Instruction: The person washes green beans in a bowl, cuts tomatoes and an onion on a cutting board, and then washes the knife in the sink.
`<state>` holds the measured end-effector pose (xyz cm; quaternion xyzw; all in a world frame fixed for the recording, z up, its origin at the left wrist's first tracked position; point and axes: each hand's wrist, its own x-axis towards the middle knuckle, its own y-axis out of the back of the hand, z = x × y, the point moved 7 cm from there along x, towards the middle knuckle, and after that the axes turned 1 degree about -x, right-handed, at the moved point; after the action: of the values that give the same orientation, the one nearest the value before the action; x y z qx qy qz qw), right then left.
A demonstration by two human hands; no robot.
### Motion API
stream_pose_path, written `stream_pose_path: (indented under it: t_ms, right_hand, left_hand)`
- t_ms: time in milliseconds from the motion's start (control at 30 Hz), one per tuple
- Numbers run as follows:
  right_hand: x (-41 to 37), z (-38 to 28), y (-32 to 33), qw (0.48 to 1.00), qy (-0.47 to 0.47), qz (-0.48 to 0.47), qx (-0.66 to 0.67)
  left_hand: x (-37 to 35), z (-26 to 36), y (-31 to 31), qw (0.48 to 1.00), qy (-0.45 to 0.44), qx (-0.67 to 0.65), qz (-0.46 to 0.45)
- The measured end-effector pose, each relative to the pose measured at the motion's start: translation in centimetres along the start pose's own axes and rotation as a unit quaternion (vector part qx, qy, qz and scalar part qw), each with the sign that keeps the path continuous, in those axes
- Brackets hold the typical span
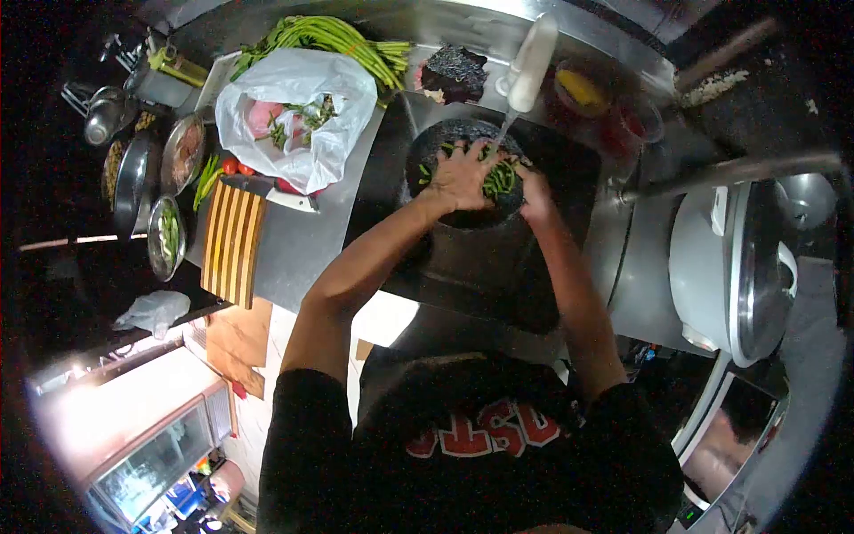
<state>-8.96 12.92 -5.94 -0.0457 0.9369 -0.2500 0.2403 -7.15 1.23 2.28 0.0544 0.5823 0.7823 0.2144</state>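
A dark round bowl sits in the sink, with cut green bean pieces in it. My left hand lies over the beans inside the bowl, palm down, fingers spread. At the bowl's right edge, my right hand grips the rim; some of its fingers are hidden. A thin stream of water falls from the white tap into the bowl, close to my left fingertips.
Left of the sink are a white plastic bag, long green stalks, a knife and a striped cutting board. Metal bowls stand farther left. A large rice cooker is at right, beside a metal bar.
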Motion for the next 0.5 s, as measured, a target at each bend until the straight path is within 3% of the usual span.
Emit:
stream_pose_path:
  t_ms: [100, 133, 200, 233, 333, 500]
  right_hand:
    - [-0.2, -0.5, -0.7, 0.995, -0.019, 0.082, -0.044]
    - [0.1, -0.8, -0.7, 0.995, -0.016, 0.086, -0.040]
    - [0.3, -1.0, -1.5, 0.999, -0.033, 0.024, -0.033]
    - [0.3, -1.2, -1.5, 0.999, -0.030, 0.028, -0.031]
    - [0.4, -1.6, -1.0, 0.997, -0.030, 0.060, -0.044]
    - [0.9, -2.2, -0.4, 0.996, 0.015, 0.047, -0.072]
  left_hand:
    - [1.1, -1.8, -0.2, 0.995, 0.025, -0.087, 0.038]
    - [1.2, -2.0, 0.3, 0.996, 0.020, -0.084, 0.035]
    - [1.8, -2.0, 2.4, 0.985, -0.052, -0.116, 0.120]
    - [2.7, -2.4, 2.9, 0.970, -0.075, -0.201, 0.115]
    - [3.2, -2.6, 4.6, 0.965, -0.048, -0.251, 0.064]
    - [2.8, -2.1, 6.1, 0.968, -0.067, -0.241, 0.005]
